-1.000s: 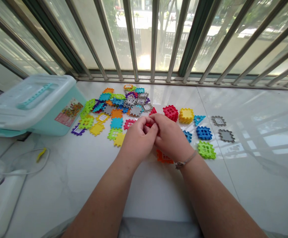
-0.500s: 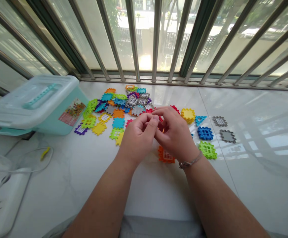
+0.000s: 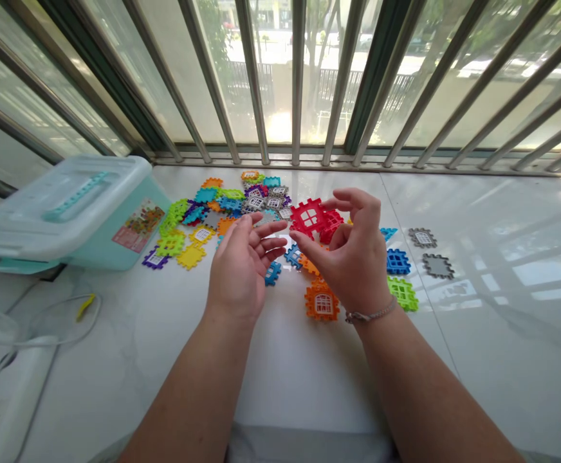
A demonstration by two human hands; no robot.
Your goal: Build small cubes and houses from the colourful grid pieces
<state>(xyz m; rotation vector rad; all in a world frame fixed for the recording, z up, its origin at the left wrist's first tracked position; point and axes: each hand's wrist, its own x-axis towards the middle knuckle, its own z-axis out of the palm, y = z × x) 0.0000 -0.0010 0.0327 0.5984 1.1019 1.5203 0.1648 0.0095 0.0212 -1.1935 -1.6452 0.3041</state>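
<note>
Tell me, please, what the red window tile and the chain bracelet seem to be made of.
Red window tile: probably smooth moulded plastic, from its even colour and notched edges. Chain bracelet: likely silvery metal, from its grey, linked look.

Blue box's label (image 3: 138, 225), print too small

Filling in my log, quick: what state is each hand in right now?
Left hand: open, nothing visible held.
Right hand: closed on a red, square, notched plastic window piece, between thumb and fingers.
</note>
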